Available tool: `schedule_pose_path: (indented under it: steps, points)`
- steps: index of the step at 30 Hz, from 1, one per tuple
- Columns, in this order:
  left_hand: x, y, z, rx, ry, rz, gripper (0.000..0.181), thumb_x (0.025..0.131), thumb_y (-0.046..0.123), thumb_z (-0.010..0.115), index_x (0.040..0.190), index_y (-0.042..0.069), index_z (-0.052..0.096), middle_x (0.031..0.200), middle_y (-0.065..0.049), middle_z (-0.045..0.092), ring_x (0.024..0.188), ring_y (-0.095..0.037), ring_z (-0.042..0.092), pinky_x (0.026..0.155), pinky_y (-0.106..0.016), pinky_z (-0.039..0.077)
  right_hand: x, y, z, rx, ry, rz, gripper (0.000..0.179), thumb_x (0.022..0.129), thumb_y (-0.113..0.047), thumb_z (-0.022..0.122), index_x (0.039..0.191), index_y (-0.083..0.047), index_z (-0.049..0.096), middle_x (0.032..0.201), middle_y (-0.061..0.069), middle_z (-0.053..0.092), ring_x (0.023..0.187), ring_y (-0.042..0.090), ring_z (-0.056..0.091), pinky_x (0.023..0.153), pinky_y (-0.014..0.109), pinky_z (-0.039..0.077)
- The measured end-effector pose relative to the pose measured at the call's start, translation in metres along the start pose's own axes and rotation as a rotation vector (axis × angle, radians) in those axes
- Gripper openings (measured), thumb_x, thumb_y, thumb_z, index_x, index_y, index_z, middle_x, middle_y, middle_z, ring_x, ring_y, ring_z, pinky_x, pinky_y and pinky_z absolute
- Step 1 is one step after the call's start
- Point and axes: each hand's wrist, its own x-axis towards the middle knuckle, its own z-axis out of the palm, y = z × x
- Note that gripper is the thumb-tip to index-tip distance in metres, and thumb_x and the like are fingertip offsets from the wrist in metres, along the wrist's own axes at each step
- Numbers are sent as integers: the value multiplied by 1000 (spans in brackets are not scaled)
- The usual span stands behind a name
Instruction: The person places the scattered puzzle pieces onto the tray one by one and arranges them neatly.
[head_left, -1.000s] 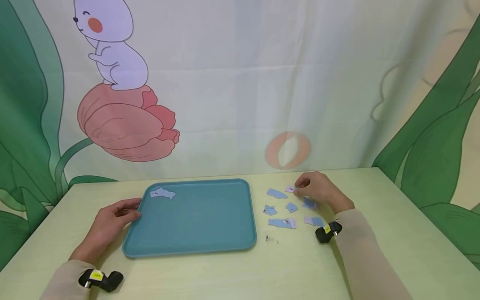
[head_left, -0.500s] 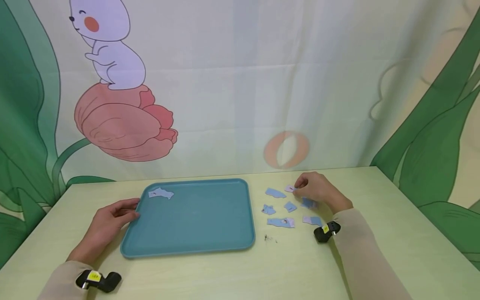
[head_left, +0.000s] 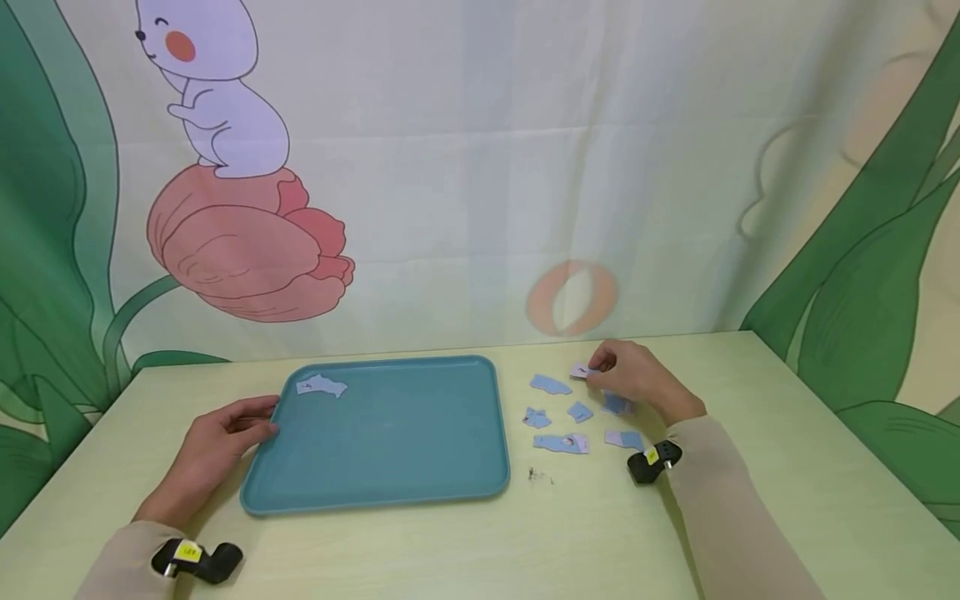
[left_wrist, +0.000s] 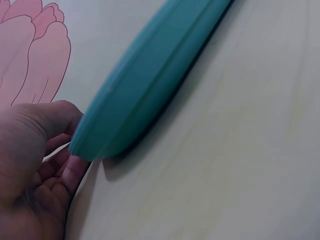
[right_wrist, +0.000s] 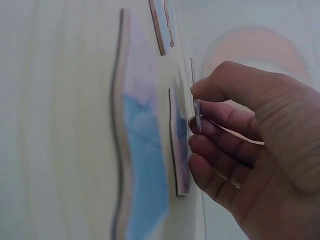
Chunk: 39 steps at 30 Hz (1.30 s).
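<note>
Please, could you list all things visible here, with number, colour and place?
tray: one, blue-green, on the table's left half
tray piece: one, pale blue, in the tray's far left corner
table pieces: six visible, blue, some partly lilac, right of the tray
held piece: one, pale lilac, far side of the group
marks: several, dark, near the tray's right side
table: one, pale yellow, below
backdrop: printed, mainly whitish, behind
wrist devices: two, black, yellow labels
sleeves: two, beige
left hand: one, touching the tray
right hand: one, pinching the held piece
</note>
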Motion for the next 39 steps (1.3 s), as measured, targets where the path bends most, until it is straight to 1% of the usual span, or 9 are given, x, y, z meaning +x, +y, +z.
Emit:
schedule_pose_path:
  steps: [3,7,14,19,21,24,30,35,39]
  points:
    - [0,0,-2,5,-1,2,54,106,17,63,155,-2,50,148,-28,57,124,-38,60,82,-10,46,1,-1,0,18,19,-7,19,95,-16,74,107,-2,71,102,9,69,94,26,60,87,42,50]
    - [1,-1,-3,9,0,-4,54,106,17,64,155,-2,50,148,-28,57,124,-38,59,82,-10,47,3,-7,2,43,56,-47,21,97,-17,74,110,-1,72,105,10,70,98,28,62,92,45,51]
    - [2,1,-7,19,7,10,54,106,16,64,155,-2,50,148,-28,57,125,-39,60,82,-11,47,6,-16,4,78,87,-98,23,98,-16,74,114,0,73,108,11,71,102,29,64,91,46,52]
    - [2,3,-9,29,14,10,54,106,17,64,155,-2,51,147,-28,58,125,-38,60,85,-16,49,6,-25,6,96,97,-144,22,97,-14,75,113,1,73,107,12,72,102,30,65,91,47,53]
    - [3,2,-9,31,14,7,54,106,17,64,155,-2,51,147,-28,58,125,-38,60,86,-17,49,7,-29,9,103,100,-160,21,97,-12,75,112,2,74,106,12,72,101,31,66,91,48,53]
    - [3,2,-10,24,15,9,53,106,16,64,154,-2,51,147,-28,57,125,-38,60,84,-15,49,8,-37,12,111,100,-184,20,96,-12,76,111,2,74,105,12,72,100,31,66,91,48,54]
    - [4,1,-9,12,17,23,53,106,15,64,153,-4,51,146,-29,58,123,-39,61,81,-11,49,11,-53,23,100,84,-275,17,96,-11,76,108,1,75,105,11,72,97,29,68,90,47,56]
    - [3,-1,-4,5,17,21,53,105,15,65,153,-4,52,145,-28,59,122,-38,61,84,-15,51,10,-66,32,92,70,-328,15,94,-8,78,106,0,75,104,9,71,96,27,67,89,46,57]
    - [3,-1,0,13,18,0,53,106,16,65,153,-3,52,144,-27,59,123,-37,61,86,-19,52,9,-77,40,83,52,-348,16,95,-9,78,108,-1,74,104,6,70,96,26,67,90,45,58]
